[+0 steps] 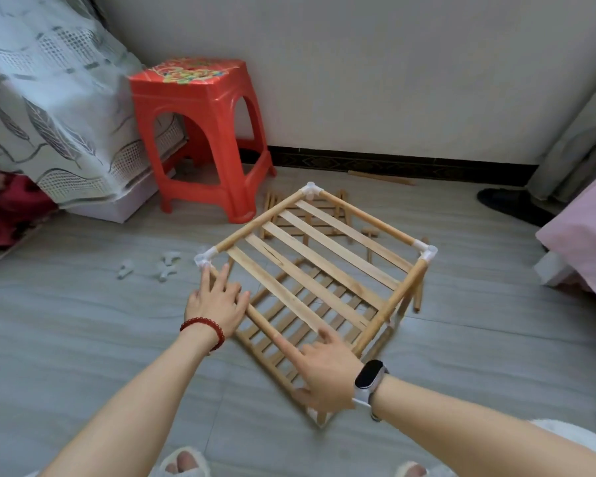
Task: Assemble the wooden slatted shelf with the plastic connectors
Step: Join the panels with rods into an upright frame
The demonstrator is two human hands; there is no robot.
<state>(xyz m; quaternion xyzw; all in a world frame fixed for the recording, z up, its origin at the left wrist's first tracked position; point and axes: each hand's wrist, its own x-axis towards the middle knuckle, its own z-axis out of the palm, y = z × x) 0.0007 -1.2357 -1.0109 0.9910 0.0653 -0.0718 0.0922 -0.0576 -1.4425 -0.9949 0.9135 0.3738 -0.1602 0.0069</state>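
Shelf: the wooden slatted shelf (310,270) stands on the grey floor (83,321) near the middle of the room, its upper tier a square of round poles with flat slats across, a lower slatted tier beneath
Step in hand: seating the near-left pole (262,320) of the top frame into its corner – a judgement from where the hands lie
Left hand: the left hand (217,301) lies flat with fingers straight on the pole, fingertips touching the left connector (205,258); it grips nothing
Right hand: the right hand (327,366) rests spread over the nearest corner, forefinger stretched along the pole; whether the thumb hooks under I cannot tell
Next move: likely a firm push down and inward at both ends, keeping the frame square so the other joints do not pop
Materials: pale bare wood, smooth and light; connectors (427,253) of white translucent plastic, three-way elbows
Spare parts: loose connectors (167,265) on the floor left of the shelf; another slatted panel (289,215) flat behind it – beside a glossy red plastic stool (200,132)
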